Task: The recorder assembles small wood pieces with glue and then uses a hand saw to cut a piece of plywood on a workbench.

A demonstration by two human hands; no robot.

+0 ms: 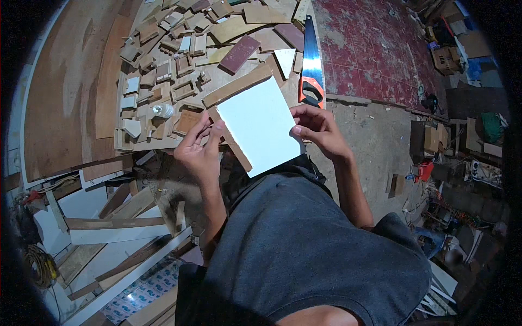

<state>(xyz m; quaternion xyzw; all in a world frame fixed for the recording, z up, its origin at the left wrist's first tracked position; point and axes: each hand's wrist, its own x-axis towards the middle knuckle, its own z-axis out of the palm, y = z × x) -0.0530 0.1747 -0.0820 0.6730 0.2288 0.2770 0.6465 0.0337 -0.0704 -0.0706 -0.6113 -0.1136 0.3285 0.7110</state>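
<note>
Between my two hands I hold up a white square board (pixel 258 125), tilted over my lap. Brown wooden strips (pixel 239 87) run along its far edge and its left edge. My left hand (pixel 201 142) pinches the left strip between thumb and fingers. On the opposite side, my right hand (pixel 324 132) grips the board's bare right edge, thumb on the white face and fingers behind. Just beyond my right hand, a handsaw (pixel 311 65) with an orange and black handle lies on the worktable's right edge.
Many small wooden offcuts and little box-like pieces (pixel 185 89) cover the worktable. Among them are a dark red block (pixel 240 55) and a white spiral bulb (pixel 163 111). Large plywood sheets (pixel 70 81) lie at left. Scrap boards (pixel 117 233) pile up at lower left; cluttered tools stand at far right.
</note>
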